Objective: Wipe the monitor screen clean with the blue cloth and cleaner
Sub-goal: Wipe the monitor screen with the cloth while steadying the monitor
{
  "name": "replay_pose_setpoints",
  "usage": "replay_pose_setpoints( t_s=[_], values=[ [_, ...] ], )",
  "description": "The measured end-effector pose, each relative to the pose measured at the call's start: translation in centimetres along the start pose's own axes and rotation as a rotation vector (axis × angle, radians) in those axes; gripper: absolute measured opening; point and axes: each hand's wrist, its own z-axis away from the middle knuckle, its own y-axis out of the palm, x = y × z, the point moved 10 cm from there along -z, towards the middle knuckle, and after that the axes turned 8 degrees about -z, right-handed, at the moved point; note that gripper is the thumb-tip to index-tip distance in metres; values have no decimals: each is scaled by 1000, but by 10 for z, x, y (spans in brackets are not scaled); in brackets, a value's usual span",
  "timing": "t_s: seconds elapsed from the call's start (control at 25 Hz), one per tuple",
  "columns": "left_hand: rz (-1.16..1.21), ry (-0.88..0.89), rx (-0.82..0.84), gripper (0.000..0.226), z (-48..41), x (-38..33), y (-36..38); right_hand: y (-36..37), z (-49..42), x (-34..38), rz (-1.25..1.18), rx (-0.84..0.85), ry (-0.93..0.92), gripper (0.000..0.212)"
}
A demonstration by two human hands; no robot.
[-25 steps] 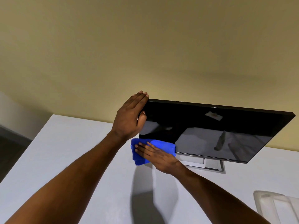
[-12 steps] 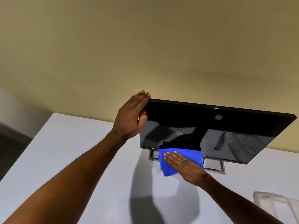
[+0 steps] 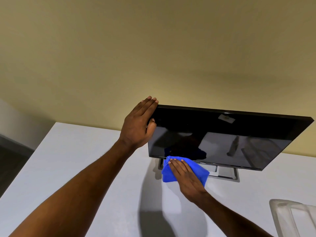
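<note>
A white table (image 3: 71, 168) fills the lower view, set against a plain yellow wall (image 3: 153, 48). On it stands the monitor (image 3: 239, 134), its dark glossy screen tilted back and reflecting the room, with its flat stand (image 3: 225, 173) beneath. Your left hand (image 3: 138, 124) rests flat and open against the monitor's upper left corner, fingers along the edge and thumb on the front, steadying it. Your right hand (image 3: 186, 177) lies palm down, fingers extended, pressing the folded blue cloth (image 3: 168, 175) against the bottom bezel, left of the logo. No cleaner bottle is in direct view. A clear plastic object (image 3: 294, 218) sits at the lower right corner. To do this pass well, keep the bracing hand firm so the screen does not rock, press lightly, and run the cloth along the lower edge in overlapping strokes; the thumb on the glass may leave a mark worth wiping last.
</note>
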Motion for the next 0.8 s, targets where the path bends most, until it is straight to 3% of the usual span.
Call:
replay_pose_setpoints(
  t_s=[0.24, 0.36, 0.48, 0.72, 0.8],
  values=[
    [-3, -14, 34, 60, 0, 2, 3, 20, -65, 59, -154, 341, 88, 61],
    [-5, -20, 40, 61, 0, 3, 4, 11, -84, 67, -215, 296, 143, 53],
    [-13, -13, 35, 61, -1, 3, 5, 5, -76, 64, -100, 332, 84, 61],
    [-30, 27, -5, 61, -1, 1, 0, -13, -20, 12, 66, 179, 137, 43],
    [-28, 27, -6, 61, 0, 1, 0, -19, -4, -8, 71, 207, 238, 62]
  ],
)
